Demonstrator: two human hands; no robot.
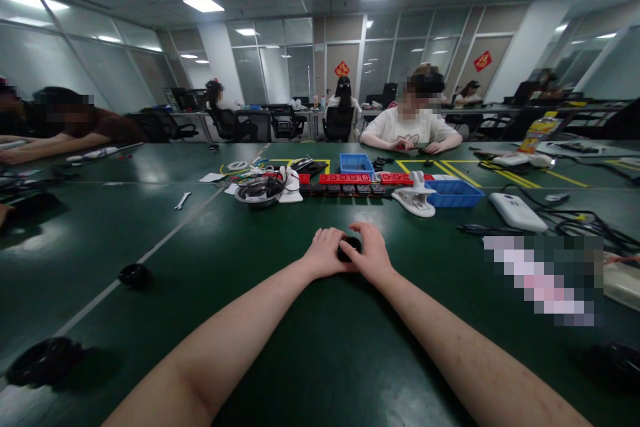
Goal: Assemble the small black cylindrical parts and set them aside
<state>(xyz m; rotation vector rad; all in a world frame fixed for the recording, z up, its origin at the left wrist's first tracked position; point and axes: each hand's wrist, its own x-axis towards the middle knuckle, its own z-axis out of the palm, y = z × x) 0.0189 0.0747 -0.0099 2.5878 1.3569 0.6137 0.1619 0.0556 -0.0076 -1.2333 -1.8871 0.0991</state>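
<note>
Both hands meet over the green table in front of me, around a small round black part (350,249). My left hand (325,253) curls against its left side. From the right, my right hand (371,253) grips it, with the thumb across its front and the fingers behind. Much of the part is hidden by my fingers, so its exact kind cannot be made out. Two black ring-shaped parts lie to the left: a smaller ring (135,275) and a larger ring (44,361) nearer to me.
Beyond my hands runs a red power strip (345,179), with blue bins (454,194) and a metal bowl (257,193) of cables. A wrench (183,201) lies left; a white power bank (517,211) and black cables lie right. A co-worker (413,120) sits opposite.
</note>
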